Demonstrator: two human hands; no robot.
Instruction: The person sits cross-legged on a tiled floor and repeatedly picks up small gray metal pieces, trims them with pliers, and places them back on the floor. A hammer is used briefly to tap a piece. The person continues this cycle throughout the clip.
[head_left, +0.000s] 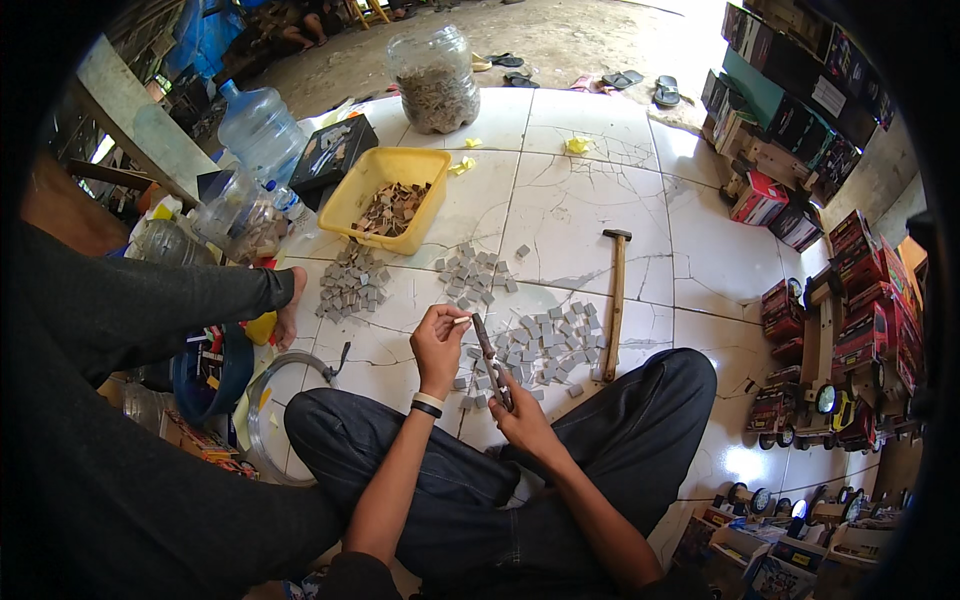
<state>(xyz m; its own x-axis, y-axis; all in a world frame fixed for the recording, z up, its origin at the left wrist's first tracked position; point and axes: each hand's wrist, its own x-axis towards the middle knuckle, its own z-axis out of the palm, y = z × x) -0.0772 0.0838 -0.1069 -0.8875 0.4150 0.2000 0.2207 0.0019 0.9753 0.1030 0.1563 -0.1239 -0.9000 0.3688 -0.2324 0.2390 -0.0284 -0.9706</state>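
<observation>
My left hand (437, 345) is closed in a pinch on a small pale stick-like piece (461, 320). My right hand (522, 418) is wrapped round the lower end of a long, dark, worn metal tool (484, 340). Its upper end stands beside the pale piece; whether they touch I cannot tell. Below both hands, many small grey flat pieces (560, 340) lie scattered on the tiles. Two further groups of such pieces, a middle one (470, 270) and a left one (352, 283), lie beyond and left of my hands.
A hammer (617, 300) lies right of the grey pieces. A yellow tub (340, 190) holds brownish pieces. Behind stand a large cut bottle (435, 80) and a water jug (262, 125). Another person's leg (200, 280) is at left, near coiled wire (262, 420). Toy trucks (840, 340) line the right.
</observation>
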